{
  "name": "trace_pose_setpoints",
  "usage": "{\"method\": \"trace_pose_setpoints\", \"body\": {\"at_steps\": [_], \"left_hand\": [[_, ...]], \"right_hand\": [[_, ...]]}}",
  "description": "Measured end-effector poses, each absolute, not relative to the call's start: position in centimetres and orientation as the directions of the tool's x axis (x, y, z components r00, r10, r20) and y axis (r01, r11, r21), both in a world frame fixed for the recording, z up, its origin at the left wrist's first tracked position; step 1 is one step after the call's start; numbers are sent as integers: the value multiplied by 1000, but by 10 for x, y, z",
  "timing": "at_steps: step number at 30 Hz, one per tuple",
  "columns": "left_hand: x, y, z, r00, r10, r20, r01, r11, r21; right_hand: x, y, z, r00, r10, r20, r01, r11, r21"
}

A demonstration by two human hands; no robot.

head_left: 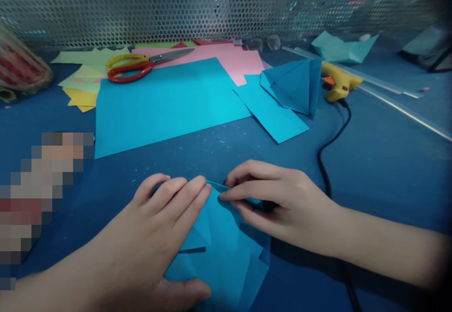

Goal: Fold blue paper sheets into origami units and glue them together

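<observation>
A folded piece of blue paper [226, 236] with several creases and overlapping flaps lies on the table before me. My left hand [169, 222] lies over its left side, palm down, fingers reaching to the top edge and thumb apart. At the upper right edge, my right hand [271, 192] pinches the paper between thumb and fingers. Part of the paper is hidden under my left hand. A dark slit shows between flaps beside the left thumb.
Beyond my hands lie a blue sheet [169, 104], scissors [141, 64], a blue strip [275, 114] and a folded blue paper piece [293, 86]. A yellow glue gun [341, 83] trails a black cord [321, 156] past my right arm. A perforated metal screen [176, 5] stands behind.
</observation>
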State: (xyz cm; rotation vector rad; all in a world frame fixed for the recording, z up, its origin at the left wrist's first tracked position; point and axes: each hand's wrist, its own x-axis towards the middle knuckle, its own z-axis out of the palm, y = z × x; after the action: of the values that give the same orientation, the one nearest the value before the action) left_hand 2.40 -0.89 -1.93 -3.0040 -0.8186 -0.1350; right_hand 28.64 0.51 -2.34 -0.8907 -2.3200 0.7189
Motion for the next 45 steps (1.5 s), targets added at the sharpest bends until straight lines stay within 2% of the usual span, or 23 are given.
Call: {"method": "trace_pose_setpoints", "body": {"at_steps": [5, 14, 20, 25, 29, 36, 41, 43, 45], "left_hand": [[21, -10, -16, 840, 534, 93, 535, -845, 12], [21, -11, -15, 855, 512, 78, 516, -856, -39], [23, -16, -16, 845, 516, 141, 524, -851, -31], [30, -23, -17, 811, 552, 194, 569, -822, -36], [33, -24, -18, 824, 535, 185, 552, -832, -52], [29, -22, -22, 816, 545, 194, 559, -829, -23], [24, -19, -20, 857, 503, 113, 512, -855, -79], [23, -20, -20, 856, 510, 84, 516, -853, -83], [23, -20, -19, 833, 549, 75, 553, -831, -64]], "right_hand": [[286, 4, -25, -688, 631, 359, 341, 718, -607], [287, 7, -23, -724, 576, 380, 276, 747, -605], [288, 8, -25, -761, 519, 389, 208, 764, -611], [289, 10, -25, -790, 474, 389, 137, 754, -642], [287, 12, -24, -813, 438, 385, 75, 733, -676], [289, 13, -21, -830, 430, 355, 31, 672, -740], [294, 11, -16, -804, 503, 318, 57, 596, -801], [294, 11, -16, -815, 472, 337, 32, 616, -787], [292, 9, -17, -837, 410, 362, 29, 695, -719]]}}
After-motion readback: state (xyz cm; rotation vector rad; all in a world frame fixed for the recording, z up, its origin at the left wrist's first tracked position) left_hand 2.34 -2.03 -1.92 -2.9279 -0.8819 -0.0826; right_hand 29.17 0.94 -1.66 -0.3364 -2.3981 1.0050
